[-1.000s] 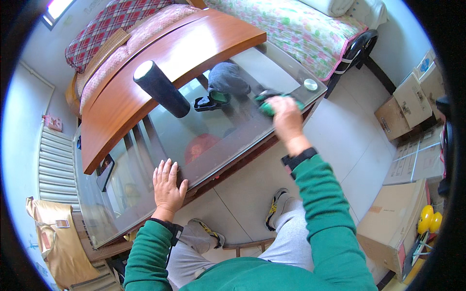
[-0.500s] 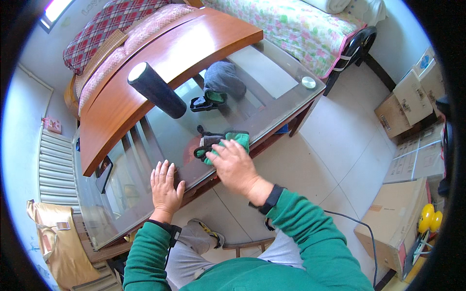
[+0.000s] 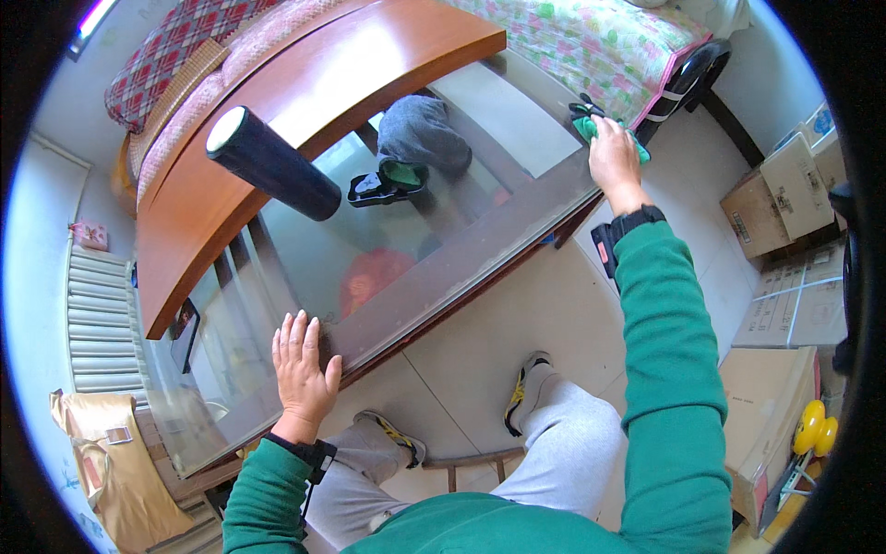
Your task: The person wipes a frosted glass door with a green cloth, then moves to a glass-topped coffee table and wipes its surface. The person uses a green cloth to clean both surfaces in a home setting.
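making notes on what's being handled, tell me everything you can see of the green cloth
The green cloth looks soft and bunched, with dark strap-like parts sticking out at its far end. It is at the right-hand end of the glass tabletop, with the right hand on it, hiding its middle. Its full shape cannot be told.

Head-worn view (fisheye) looks down.

The glass-topped table (image 3: 517, 198) extends beneath the left hand (image 3: 306, 374). Beyond that hand, a dark cylinder (image 3: 286, 175) stands on the glass; a grey cloth bundle (image 3: 425, 134) sits left of the right hand (image 3: 615, 164).
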Action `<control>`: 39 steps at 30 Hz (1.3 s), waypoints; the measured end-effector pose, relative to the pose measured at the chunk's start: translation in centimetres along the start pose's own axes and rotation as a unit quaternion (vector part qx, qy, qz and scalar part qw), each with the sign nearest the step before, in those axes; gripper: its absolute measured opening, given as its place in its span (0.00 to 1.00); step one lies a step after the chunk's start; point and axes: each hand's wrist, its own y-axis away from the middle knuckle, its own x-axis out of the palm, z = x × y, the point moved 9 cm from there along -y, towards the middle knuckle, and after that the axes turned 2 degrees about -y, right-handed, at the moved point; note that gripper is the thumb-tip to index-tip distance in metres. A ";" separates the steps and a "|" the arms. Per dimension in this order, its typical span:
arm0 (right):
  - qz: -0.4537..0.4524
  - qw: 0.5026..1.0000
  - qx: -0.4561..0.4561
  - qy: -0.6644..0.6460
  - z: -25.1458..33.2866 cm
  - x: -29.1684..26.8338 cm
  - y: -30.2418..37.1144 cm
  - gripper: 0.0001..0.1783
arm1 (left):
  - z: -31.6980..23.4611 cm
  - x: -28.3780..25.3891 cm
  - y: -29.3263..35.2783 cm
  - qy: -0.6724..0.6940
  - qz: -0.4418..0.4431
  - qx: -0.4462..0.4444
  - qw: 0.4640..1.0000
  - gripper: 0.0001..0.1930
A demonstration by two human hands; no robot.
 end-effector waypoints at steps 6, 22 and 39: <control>0.121 0.989 -0.078 -0.039 7.5 4.9 -1.3 0.22 | -0.2 0.3 -0.2 -0.006 0.027 0.009 1.000 0.34; 0.200 0.973 -0.115 -0.014 12.6 12.0 -10.3 0.29 | 0.4 0.8 -0.3 0.016 0.062 0.024 0.998 0.35; 0.213 0.977 0.020 0.007 4.6 9.1 -8.1 0.28 | 0.0 0.4 -0.4 0.027 0.042 0.021 0.999 0.36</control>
